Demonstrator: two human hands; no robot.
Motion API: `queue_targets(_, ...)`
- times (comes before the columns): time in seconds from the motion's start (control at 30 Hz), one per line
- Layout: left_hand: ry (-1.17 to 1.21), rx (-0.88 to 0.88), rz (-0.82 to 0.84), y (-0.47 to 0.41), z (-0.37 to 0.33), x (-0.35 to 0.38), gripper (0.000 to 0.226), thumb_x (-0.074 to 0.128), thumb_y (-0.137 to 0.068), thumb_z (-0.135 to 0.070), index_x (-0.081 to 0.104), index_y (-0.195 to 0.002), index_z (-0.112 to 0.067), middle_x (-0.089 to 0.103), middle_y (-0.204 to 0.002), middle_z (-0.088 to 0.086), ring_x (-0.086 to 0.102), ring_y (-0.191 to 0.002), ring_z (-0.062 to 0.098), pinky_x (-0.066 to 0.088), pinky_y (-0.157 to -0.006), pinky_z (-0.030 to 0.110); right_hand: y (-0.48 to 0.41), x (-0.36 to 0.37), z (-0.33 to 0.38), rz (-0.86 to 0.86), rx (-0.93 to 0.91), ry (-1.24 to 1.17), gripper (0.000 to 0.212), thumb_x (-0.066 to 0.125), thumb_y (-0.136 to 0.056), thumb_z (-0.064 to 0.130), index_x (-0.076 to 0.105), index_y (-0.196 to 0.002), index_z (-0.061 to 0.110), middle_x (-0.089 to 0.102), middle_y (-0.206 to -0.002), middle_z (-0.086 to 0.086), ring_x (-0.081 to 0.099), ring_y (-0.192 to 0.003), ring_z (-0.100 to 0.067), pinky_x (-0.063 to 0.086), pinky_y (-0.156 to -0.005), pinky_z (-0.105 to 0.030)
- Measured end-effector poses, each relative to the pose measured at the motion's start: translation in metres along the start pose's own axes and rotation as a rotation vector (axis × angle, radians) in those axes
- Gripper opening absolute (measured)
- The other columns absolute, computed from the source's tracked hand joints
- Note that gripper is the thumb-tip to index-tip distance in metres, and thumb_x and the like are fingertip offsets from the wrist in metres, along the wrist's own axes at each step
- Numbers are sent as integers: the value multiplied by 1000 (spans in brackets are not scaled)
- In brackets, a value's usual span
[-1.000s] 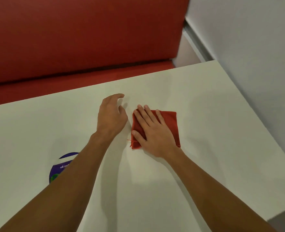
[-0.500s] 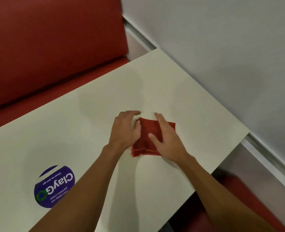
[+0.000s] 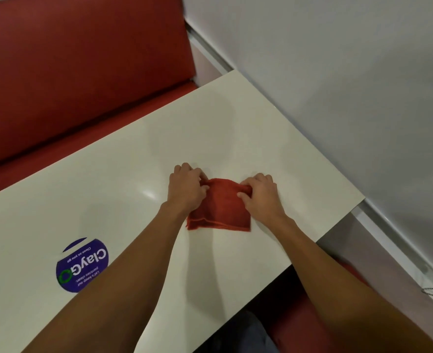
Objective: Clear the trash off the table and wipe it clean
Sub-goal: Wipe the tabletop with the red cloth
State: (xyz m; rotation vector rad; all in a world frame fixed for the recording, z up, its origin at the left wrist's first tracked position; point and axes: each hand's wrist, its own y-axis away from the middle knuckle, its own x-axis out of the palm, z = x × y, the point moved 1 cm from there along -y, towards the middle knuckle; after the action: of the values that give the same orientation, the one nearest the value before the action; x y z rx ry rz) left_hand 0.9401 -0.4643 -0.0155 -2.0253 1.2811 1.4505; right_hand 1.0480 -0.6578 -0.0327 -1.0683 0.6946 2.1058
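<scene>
Cloth [image 3: 219, 210], red, folded: lies on the table [image 3: 113, 194] toward its right end, between my two hands.

Left hand [image 3: 186, 189]: fingers curled, pinching the cloth's far left corner.

Right hand [image 3: 260, 194]: fingers curled, pinching the far right corner.

Trash: no item of it shows on the part of the tabletop in view, so I judge the clearing done.

Wiping: hard to read from the surface, which is glossy, with no crumbs or smears that I can make out. A folded cloth gripped at both corners suggests refolding or finishing, so I judge the task near its end.

Sticker [image 3: 83, 266], round, purple: stuck flat on the tabletop beside my left forearm. Not trash.
</scene>
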Motion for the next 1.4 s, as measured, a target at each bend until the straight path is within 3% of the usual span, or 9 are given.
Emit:
queue_targets(0.23,153,-44,66,13,4,-9,10,71,-93,-19,67,-101,-24,67,-106,-1,59,-106,23,50,-91,37,-4,-11,10,106,56,-104,13,71,-94,28,61,-98,35,69,-97,8,62,-103,-23,43,-102,-42)
queue_targets(0.37,305,-93,71,23,9,-16,17,67,-97,-14,67,-113,-18,65,-111,-2,59,-102,17,48,-90,29,8,-11,21,103,101,-281,14,65,-100,23,55,-104,32,66,-92,9,66,-90,-19,52,-82,-33)
queue_targets(0.53,346,-105,81,46,26,-38,16,60,-103,-21,72,-105,-11,60,-92,-4,57,-88,16,41,-68,17,26,-8,53,4,23,-380,10,56,-105,18,54,-113,24,63,-92,13,61,-84,-3,45,-71,-21)
queue_targets(0.8,588,-99,-31,124,92,-85,12,55,-104,-23,64,-96,-20,65,-84,-5,59,-74,4,39,-60,6,79,25,146,-173,-122,-418,13,50,-107,19,52,-119,24,65,-97,15,64,-88,-4,46,-72,-16)
queue_targets(0.87,621,-98,-40,151,113,-93,13,54,-106,-24,64,-101,-18,67,-89,-3,60,-78,6,42,-67,14,101,39,173,-196,-135,-433,13,50,-107,20,52,-118,28,64,-95,17,65,-85,-8,52,-68,-25)
queue_targets(0.93,648,-101,-56,179,137,-99,14,53,-106,-25,63,-104,-17,67,-92,-2,59,-83,11,42,-71,21,125,56,199,-217,-151,-440,15,50,-108,17,52,-117,29,63,-97,19,65,-86,-5,52,-72,-20)
queue_targets(1.07,638,-111,-59,241,195,-108,14,50,-108,-28,62,-106,-20,65,-90,-9,59,-83,4,41,-70,17,175,102,247,-217,-149,-432,15,51,-108,17,53,-119,27,62,-104,22,62,-95,2,48,-81,-12)
queue_targets(1.23,610,-144,-65,318,281,-111,18,49,-109,-32,62,-119,-24,70,-109,-6,63,-96,13,45,-80,21,237,166,304,-121,-140,-454,15,55,-108,23,53,-121,30,64,-111,15,62,-104,2,52,-81,-9)
queue_targets(1.4,541,-210,-144,392,366,-113,18,47,-109,-34,61,-109,-22,69,-88,-4,65,-81,13,47,-73,26,282,232,362,-4,-193,-451,14,58,-107,20,55,-120,23,66,-113,5,63,-100,-2,45,-78,-3)
